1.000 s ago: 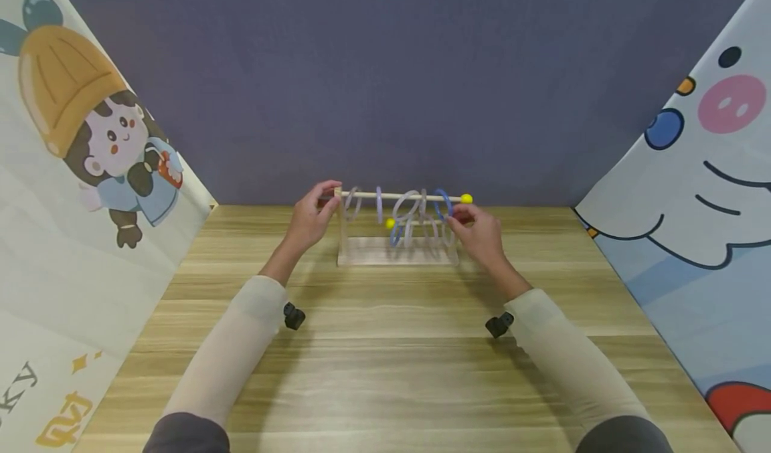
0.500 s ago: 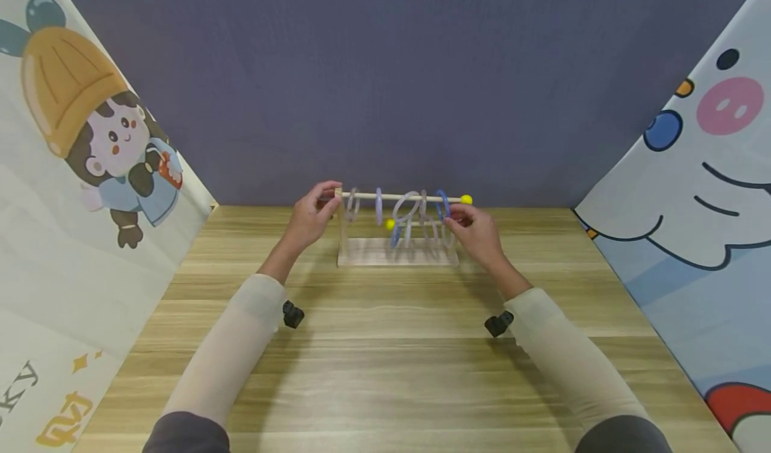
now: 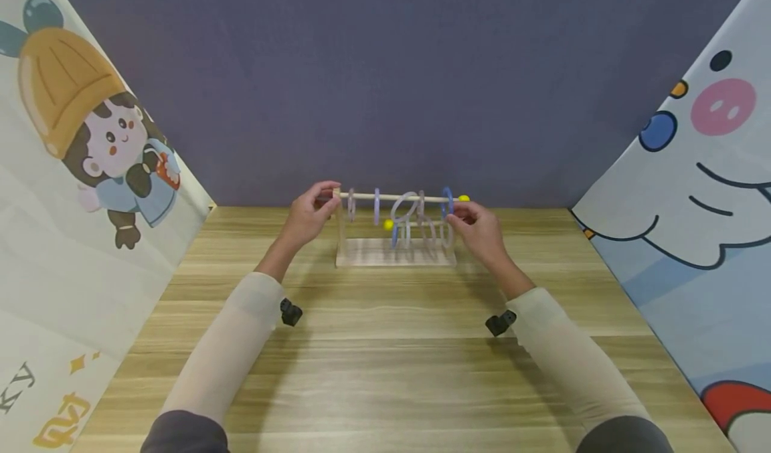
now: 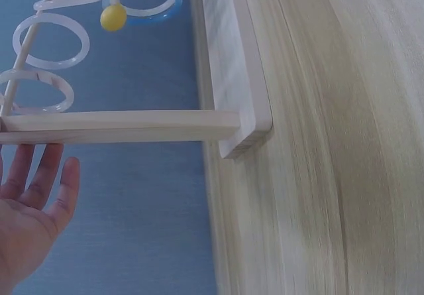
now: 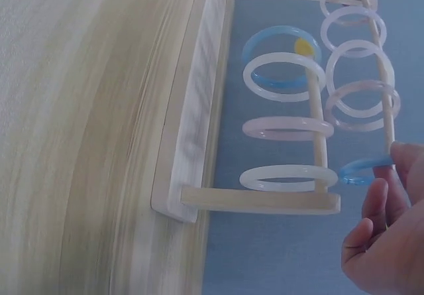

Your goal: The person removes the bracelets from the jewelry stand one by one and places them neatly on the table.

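Observation:
A wooden bangle stand [image 3: 394, 260] has two horizontal rods, each with a yellow ball on its free end. My right hand [image 3: 480, 233] pinches a blue bangle [image 3: 448, 202] that hangs around the upper rod [image 3: 391, 197], close to the ball [image 3: 464, 199]. My left hand [image 3: 310, 215] grips the top of the left post [image 4: 132, 124]; its fingers show behind that post in the left wrist view, while the thumb is out of that frame. Several pale bangles [image 5: 360, 76] hang along the upper rod. On the lower rod [image 5: 315, 103] are white and pinkish bangles and another blue bangle [image 5: 281, 33].
The stand's base sits on a wood-grain table [image 3: 385, 359], near its back edge. A dark wall panel [image 3: 385, 85] rises behind it. Cartoon-printed sheets flank both sides, the left sheet [image 3: 42, 239] and the right sheet [image 3: 674, 172].
The blue bangle in my right hand has shifted slightly right along the upper rod, toward the yellow ball, and turned more edge-on. My left hand keeps its grip on the post.

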Tool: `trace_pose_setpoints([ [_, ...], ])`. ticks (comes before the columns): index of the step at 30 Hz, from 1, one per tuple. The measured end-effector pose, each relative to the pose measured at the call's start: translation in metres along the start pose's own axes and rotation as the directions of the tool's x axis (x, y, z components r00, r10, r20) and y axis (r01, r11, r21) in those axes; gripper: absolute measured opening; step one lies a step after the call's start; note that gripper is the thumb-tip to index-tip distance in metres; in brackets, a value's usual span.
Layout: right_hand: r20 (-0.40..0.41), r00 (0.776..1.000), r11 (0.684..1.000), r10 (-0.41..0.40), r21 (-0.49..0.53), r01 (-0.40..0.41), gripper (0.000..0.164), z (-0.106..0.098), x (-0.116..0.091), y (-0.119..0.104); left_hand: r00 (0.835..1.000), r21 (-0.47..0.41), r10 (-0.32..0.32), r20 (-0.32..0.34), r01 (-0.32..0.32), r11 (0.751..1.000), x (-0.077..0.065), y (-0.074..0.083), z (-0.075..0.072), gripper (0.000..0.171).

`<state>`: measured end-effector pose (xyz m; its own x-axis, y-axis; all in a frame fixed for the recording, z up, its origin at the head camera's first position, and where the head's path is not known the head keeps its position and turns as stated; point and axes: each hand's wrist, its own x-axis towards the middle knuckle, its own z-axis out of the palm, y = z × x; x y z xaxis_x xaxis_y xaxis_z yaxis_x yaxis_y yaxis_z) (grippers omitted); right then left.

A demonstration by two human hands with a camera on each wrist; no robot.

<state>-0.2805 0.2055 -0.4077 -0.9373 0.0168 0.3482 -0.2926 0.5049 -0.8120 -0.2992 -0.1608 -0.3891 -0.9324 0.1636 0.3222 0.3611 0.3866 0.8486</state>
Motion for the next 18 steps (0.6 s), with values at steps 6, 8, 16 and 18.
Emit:
trace_pose_setpoints([
  [6, -0.010, 1.000, 1.000, 0.001, 0.017, -0.001, 0.028, -0.008, 0.000, 0.002, 1.000, 0.018, 0.016, 0.005, -0.016, 1.000, 0.001, -0.003, -0.001, 0.038],
  [8, -0.014, 1.000, 1.000, 0.004, 0.020, -0.004, 0.029, -0.011, 0.000, 0.004, 1.000, 0.022, 0.025, 0.008, -0.025, 0.999, 0.001, -0.003, -0.001, 0.038],
  [16, -0.031, 0.998, 0.999, 0.048, 0.025, -0.048, 0.031, -0.021, -0.002, 0.010, 1.000, 0.017, 0.025, -0.003, -0.025, 1.000, 0.000, -0.003, 0.002, 0.037],
  [18, -0.038, 0.998, 0.999, 0.050, 0.021, -0.049, 0.031, -0.024, -0.002, 0.011, 1.000, 0.015, 0.022, -0.005, -0.022, 1.000, 0.000, -0.003, 0.002, 0.037],
])
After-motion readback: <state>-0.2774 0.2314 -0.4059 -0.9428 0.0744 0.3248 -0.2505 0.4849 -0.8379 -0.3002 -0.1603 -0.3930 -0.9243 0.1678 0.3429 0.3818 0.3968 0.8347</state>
